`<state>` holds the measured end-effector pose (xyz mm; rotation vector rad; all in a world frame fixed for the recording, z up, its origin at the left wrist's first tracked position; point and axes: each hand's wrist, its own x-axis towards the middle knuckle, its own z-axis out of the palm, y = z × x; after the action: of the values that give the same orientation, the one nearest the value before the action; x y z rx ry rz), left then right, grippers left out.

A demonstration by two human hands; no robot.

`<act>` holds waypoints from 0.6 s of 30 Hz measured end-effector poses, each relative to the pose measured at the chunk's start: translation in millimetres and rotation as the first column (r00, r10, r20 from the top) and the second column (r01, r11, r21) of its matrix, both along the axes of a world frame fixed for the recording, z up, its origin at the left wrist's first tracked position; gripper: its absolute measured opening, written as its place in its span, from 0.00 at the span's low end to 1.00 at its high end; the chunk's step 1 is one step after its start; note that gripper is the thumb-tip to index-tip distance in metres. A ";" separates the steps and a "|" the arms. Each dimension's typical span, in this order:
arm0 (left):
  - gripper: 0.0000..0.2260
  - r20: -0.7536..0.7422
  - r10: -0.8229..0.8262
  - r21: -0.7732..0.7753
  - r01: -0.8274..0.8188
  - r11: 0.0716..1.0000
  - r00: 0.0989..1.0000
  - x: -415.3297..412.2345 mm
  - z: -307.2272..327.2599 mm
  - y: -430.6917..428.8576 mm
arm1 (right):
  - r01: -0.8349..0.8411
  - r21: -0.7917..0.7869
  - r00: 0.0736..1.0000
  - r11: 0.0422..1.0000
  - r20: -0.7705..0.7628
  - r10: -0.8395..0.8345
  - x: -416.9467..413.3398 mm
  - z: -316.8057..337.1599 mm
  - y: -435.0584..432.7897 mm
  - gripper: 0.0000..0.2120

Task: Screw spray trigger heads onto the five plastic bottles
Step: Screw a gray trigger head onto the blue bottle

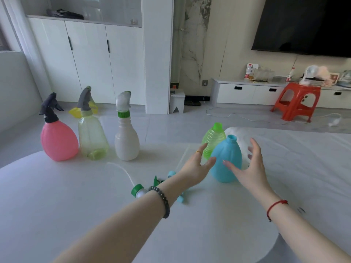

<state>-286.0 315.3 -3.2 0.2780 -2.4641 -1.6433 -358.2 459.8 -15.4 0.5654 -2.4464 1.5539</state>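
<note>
Fitted: 3 bottles, pink [58,141], yellow [93,138], white [126,141]. Open-necked: blue bottle [226,158]; green bottle [211,140] just behind. Left hand [197,166] and right hand [250,168]: spread wide, empty, flanking blue bottle. Loose trigger heads [138,190] under left forearm. Risk: light bottle tipped into green one; dip tube snagged

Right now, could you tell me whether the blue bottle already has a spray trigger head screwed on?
No, the blue bottle stands with a bare, open neck between both open hands.
</note>
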 end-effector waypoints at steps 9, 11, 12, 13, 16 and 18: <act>0.31 0.077 -0.017 0.203 0.001 0.979 0.997 -32.7 -8.2 19.1 | -0.142 0.014 0.969 0.990 0.208 0.137 -15.8 -14.6 -7.9 0.51; 0.30 0.039 0.005 0.207 -0.013 0.978 0.999 -26.8 -4.4 16.7 | -0.134 0.010 0.976 0.991 0.173 0.131 -11.3 -8.5 -8.8 0.48; 0.30 0.010 0.013 0.202 -0.015 0.979 1.000 -21.7 -0.1 13.7 | -0.135 -0.012 0.980 0.991 0.145 0.135 -6.8 -4.6 -10.2 0.47; 0.30 -0.022 0.021 0.187 -0.017 0.982 1.000 -15.7 5.0 8.6 | -0.144 -0.037 0.983 0.989 0.111 0.148 -0.8 0.2 -12.4 0.45; 0.32 -0.086 0.043 0.062 -0.038 0.997 0.995 10.6 25.8 -16.6 | -0.210 -0.067 0.977 0.975 0.020 0.212 20.8 18.4 -26.8 0.43; 0.31 -0.108 0.047 -0.006 -0.048 0.999 0.993 34.1 38.2 -39.5 | -0.273 -0.071 0.962 0.959 -0.015 0.273 39.1 31.1 -44.2 0.42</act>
<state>-251.9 275.8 35.1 0.2381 -2.3663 -1.5856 -319.1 415.5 15.7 0.9261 -2.3759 1.7296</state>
